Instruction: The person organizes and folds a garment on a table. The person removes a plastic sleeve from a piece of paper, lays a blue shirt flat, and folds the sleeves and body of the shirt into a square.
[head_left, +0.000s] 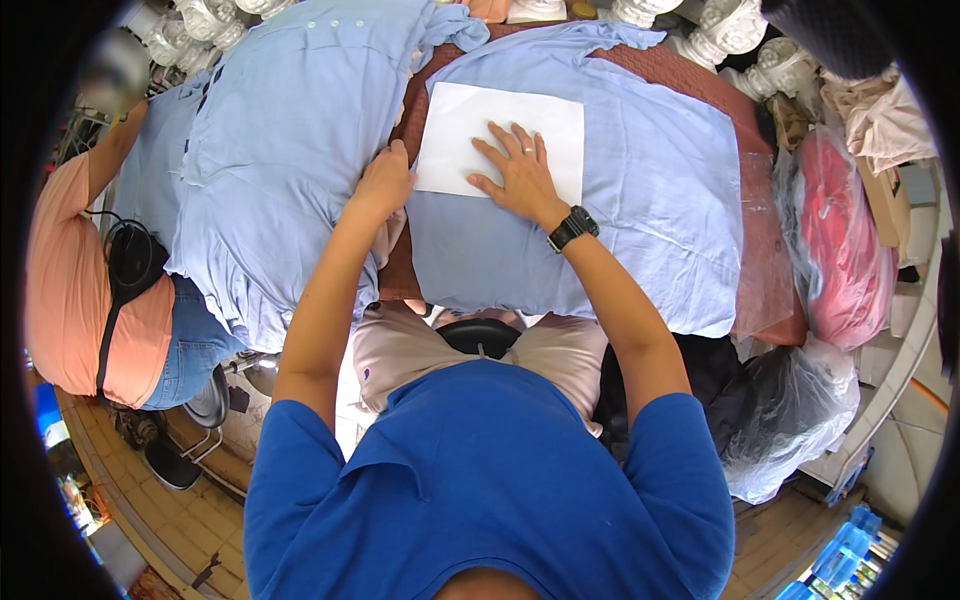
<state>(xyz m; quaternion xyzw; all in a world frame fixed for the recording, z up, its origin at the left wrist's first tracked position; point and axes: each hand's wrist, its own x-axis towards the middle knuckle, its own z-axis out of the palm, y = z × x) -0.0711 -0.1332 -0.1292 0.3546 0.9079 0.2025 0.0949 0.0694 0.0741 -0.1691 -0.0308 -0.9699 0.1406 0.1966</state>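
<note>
My right hand [522, 178] lies flat with its fingers spread on a sheet of white paper [450, 130]. The paper rests on a light blue shirt [660, 215] spread over the table. Just left of the paper, my left hand [385, 183] is closed, its fingertips curled under. What it grips, if anything, is hidden. Beside it is the edge of a big heap of light blue shirts [280, 150] with small buttons at its far end. A strip of reddish-brown quilted cloth [402, 262] shows between the heap and the spread shirt.
White ornate balusters [735, 35] line the far edge. On the right lie a red bundle in clear plastic [840, 240] and a dark one in plastic [790, 420]. At the left, a person in an orange shirt [100, 290] is beside the heap, near a black stool [175, 465].
</note>
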